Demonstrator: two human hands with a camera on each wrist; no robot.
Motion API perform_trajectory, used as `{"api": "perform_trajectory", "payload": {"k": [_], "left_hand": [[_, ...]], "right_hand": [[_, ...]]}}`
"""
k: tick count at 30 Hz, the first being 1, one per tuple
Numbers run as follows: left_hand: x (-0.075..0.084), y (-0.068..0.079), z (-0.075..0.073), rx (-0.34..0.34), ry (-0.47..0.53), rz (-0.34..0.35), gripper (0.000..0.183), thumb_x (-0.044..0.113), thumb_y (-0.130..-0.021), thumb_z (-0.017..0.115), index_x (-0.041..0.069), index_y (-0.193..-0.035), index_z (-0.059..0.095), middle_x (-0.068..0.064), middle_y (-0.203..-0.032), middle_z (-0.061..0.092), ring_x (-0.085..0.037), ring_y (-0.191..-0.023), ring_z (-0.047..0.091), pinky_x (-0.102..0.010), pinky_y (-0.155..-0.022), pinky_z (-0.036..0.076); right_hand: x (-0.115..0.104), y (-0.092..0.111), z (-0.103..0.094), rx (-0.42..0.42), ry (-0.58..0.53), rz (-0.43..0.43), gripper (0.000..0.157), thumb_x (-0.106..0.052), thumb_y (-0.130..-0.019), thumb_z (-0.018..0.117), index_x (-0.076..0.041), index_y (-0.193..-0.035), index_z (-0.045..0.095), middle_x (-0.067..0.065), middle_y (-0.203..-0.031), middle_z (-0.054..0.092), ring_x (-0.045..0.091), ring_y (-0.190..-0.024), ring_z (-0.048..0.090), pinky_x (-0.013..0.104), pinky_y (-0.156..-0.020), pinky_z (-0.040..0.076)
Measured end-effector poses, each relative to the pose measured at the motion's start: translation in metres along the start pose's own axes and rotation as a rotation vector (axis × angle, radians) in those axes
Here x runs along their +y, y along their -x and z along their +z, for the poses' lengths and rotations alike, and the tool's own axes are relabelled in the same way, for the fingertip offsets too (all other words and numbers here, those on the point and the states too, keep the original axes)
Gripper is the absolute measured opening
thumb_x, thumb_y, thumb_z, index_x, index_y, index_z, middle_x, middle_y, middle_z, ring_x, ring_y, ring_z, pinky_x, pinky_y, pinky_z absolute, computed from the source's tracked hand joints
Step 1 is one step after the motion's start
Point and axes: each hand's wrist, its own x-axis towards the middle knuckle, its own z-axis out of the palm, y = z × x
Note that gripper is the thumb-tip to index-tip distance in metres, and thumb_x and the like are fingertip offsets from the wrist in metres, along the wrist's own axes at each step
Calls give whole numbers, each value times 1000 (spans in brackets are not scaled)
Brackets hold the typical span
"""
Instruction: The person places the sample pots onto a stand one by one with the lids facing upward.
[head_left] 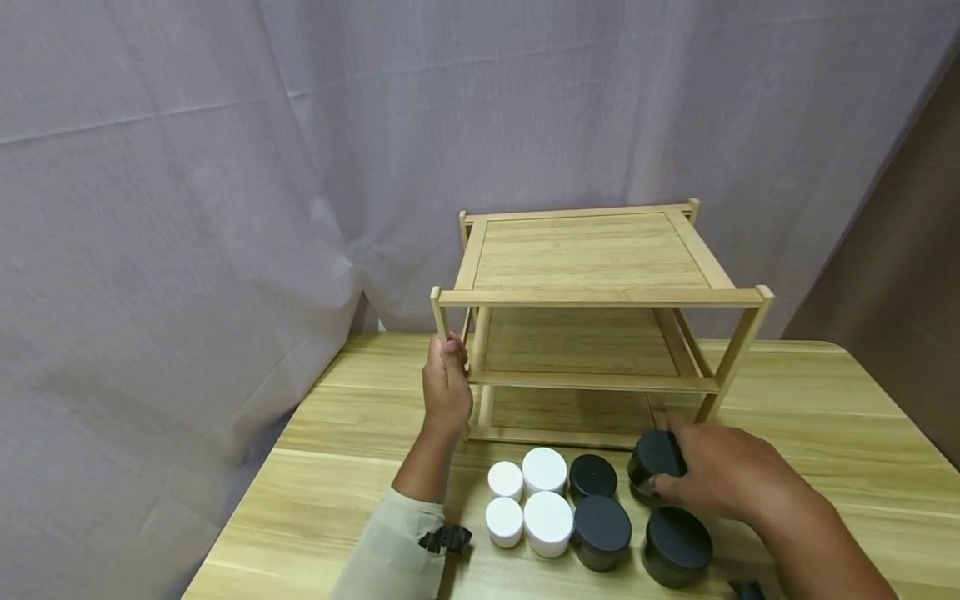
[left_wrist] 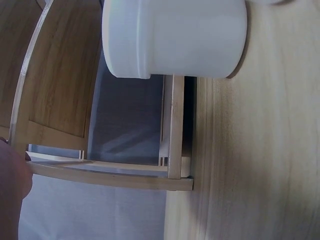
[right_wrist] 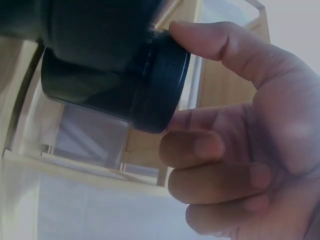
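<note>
My left hand grips the left front post of a light wooden three-tier shelf, just under its top rail. In the left wrist view, part of that hand shows at the frame's edge beside the post. At the shelf's right front, my right hand pinches a black lidded jar by its lid. The right wrist view shows thumb and index finger on opposite sides of the lid, the other fingers curled below. Another black jar stands nearer to me.
Two large white jars, two small white jars and two more black jars stand grouped before the shelf. All are on a wood-grain table. Grey cloth hangs behind, with a brown surface at right.
</note>
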Motion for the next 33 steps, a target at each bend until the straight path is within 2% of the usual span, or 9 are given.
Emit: {"api": "perform_trajectory", "payload": {"k": [7,16,19,23,25,29,33], "left_hand": [[0,0,0,-11,8,21,81,65,-106,26,-12,-110,51,-5,-79,43,-6,-69,40,-19,-60,37],[-2,1,0,6,2,41,71,56,-111,28,-10,-109,53,-3,-79,44,-7,-68,40,-19,-59,36],[-3,1,2,10,9,38,70,56,-111,29,-9,-108,53,-1,-79,44,-7,-68,41,-19,-59,36],[-4,1,4,-12,5,44,72,57,-110,28,-10,-109,53,0,-80,43,-7,-69,40,-19,-60,36],[-3,0,5,-16,-3,48,74,59,-109,28,-11,-110,53,-2,-80,43,-7,-69,40,-19,-60,36],[-2,1,2,5,-23,44,73,58,-110,29,-11,-111,54,-6,-79,45,-7,-69,40,-20,-60,36],[-1,2,1,16,-16,31,68,54,-112,30,-9,-111,55,-9,-79,46,-7,-69,41,-20,-60,37]], "right_hand": [[7,3,-10,12,-39,-10,107,-56,-90,86,13,-158,40,31,-122,71,35,-96,71,48,-70,55],[11,7,-15,113,-78,-136,100,-53,-89,88,14,-152,47,32,-121,73,42,-101,75,54,-76,60],[13,10,-16,141,-123,-164,97,-53,-88,88,10,-151,50,23,-115,77,36,-99,76,52,-77,61],[16,15,-19,142,-185,-185,92,-52,-91,87,6,-152,49,2,-98,77,18,-88,71,41,-70,57],[16,17,-20,138,-212,-192,90,-51,-94,85,5,-154,48,-3,-91,76,13,-82,68,36,-66,54],[10,20,-22,162,-244,-189,87,-50,-97,82,2,-158,46,-6,-84,73,12,-74,65,32,-61,50],[0,25,-24,219,-268,-131,87,-51,-98,81,-1,-159,45,-3,-68,62,13,-60,56,31,-54,44]]}}
